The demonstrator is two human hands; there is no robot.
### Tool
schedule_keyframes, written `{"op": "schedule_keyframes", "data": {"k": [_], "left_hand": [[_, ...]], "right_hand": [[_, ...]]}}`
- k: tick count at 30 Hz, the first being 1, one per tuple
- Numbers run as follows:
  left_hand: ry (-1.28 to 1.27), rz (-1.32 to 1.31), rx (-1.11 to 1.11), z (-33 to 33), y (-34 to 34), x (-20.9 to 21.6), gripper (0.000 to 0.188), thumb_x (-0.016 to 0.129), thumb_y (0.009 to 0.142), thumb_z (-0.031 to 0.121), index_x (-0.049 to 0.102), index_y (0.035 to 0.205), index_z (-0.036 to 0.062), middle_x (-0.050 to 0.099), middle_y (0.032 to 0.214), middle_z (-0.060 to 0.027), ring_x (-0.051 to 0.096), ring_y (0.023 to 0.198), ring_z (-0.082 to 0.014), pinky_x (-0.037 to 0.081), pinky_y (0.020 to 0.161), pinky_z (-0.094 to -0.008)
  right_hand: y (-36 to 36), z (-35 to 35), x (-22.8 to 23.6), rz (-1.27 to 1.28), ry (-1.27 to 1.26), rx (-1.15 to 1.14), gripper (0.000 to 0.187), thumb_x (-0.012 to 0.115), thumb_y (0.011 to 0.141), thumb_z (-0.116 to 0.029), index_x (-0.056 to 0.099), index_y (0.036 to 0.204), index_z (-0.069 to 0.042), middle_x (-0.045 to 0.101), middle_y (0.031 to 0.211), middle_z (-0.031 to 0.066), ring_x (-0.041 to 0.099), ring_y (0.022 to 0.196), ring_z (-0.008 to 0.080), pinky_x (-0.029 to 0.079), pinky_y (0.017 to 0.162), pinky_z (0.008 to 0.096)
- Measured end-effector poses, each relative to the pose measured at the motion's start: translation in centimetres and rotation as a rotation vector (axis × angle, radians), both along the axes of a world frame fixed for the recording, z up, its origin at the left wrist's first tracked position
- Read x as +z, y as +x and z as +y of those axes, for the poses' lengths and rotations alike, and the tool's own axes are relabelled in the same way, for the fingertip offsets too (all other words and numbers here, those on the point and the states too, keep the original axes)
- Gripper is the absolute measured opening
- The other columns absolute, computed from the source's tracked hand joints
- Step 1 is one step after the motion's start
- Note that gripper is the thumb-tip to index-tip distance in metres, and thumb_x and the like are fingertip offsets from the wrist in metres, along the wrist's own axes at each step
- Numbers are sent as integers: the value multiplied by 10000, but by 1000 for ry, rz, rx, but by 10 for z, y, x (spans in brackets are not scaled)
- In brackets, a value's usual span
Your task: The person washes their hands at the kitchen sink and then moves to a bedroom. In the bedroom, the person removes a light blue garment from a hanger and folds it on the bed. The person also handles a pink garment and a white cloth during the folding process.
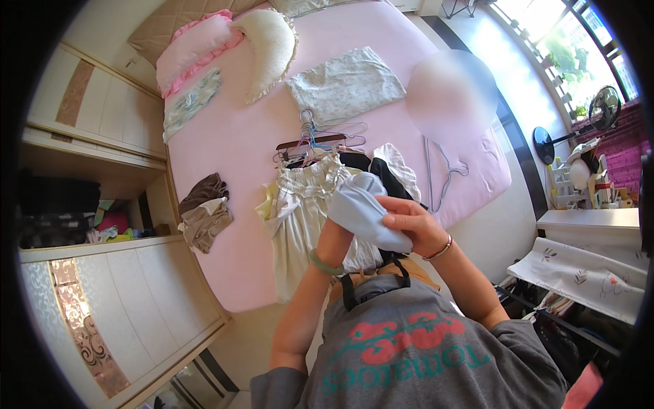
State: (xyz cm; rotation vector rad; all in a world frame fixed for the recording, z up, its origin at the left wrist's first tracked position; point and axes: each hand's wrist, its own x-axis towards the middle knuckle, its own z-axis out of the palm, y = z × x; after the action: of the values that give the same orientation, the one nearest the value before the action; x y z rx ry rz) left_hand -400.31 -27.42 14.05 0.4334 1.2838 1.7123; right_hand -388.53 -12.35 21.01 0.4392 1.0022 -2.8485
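A light blue folded piece of ribbed clothing [368, 211] is held up in front of my chest, above the near side of the bed. My right hand [420, 225] grips its right side, with the thumb on top. On the left, my left hand [335, 240] holds it from below and behind; the cloth hides most of those fingers. Beneath and beyond lies a pile of clothes on hangers [312, 140], with a cream gathered-waist garment [300, 198] on top. Black cloth and a white ruffled piece [397, 163] show at the pile's right.
The bed [238, 136] has a pink sheet. Brown crumpled clothes [206, 213] lie at left, a loose grey hanger [446, 174] at right. Farther back are a folded pale blanket [347, 85] and pillows [197, 51]. An open wardrobe [102, 163] stands left; a fan [575, 129] stands right.
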Motion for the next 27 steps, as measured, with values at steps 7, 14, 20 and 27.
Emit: {"op": "schedule_keyframes", "data": {"k": [7,14,20,27], "left_hand": [[35,-664,-73,-21,-10,41,377,494,979,359,508,1268,118,595,1012,-7,491,716,-42,331,504,-171],[-69,-76,315,-45,-53,71,246,666,889,149,590,1114,85,584,867,40,435,633,6,279,496,-155],[-56,369,187,-21,-46,102,228,716,831,44,615,1035,49,598,891,34,507,715,-12,406,626,-171],[-168,656,-108,2,-47,125,300,722,814,43,615,1094,67,615,922,19,552,753,-55,445,691,-196]], "right_hand": [[-8,1,5,51,35,-244,524,613,916,-181,439,1374,6,590,1215,56,557,1101,114,435,932,260],[7,11,-18,-216,439,-111,346,666,891,-194,567,1179,-29,655,996,27,599,830,78,485,703,244],[-7,-9,-10,-90,1423,-128,410,739,802,-168,569,1143,-16,658,958,93,628,864,198,508,766,303],[-50,-16,6,92,1590,-114,309,714,793,-271,610,962,-34,649,851,122,621,702,294,497,649,366]]}}
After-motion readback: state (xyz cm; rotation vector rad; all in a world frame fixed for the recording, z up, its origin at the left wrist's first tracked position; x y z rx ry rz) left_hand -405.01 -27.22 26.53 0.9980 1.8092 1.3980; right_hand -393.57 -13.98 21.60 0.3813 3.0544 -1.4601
